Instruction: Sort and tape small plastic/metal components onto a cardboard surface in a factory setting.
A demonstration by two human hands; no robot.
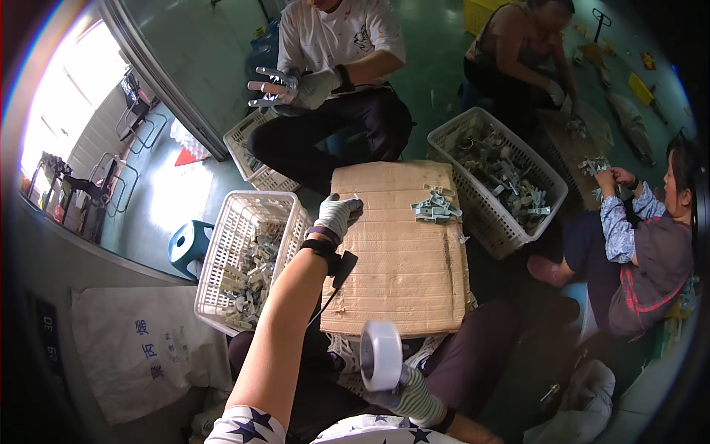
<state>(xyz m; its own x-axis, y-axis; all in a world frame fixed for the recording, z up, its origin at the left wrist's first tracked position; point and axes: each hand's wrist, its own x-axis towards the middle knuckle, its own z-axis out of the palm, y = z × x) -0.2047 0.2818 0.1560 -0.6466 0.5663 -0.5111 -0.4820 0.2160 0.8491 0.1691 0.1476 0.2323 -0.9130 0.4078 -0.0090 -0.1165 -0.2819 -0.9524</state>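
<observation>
My left hand (337,214), in a striped glove with grey fingertips, rests on the left part of a brown cardboard sheet (384,274). Its fingers reach to the right over the board, and nothing shows in them. In my right hand (420,399), also gloved, is a wide roll of clear tape (381,356), held over my lap just off the board's near edge. The fingers behind the roll are partly hidden. A small pile of pale grey-green plastic clips (436,206) lies at the board's far right.
White plastic baskets with many clip-like parts flank the board, left (209,281) and right (510,235). Opposite sits a co-worker (340,44) in grey gloves; two more people (651,259) work at the right. A white woven sack (148,348) lies lower left, beside a blue stool (191,248).
</observation>
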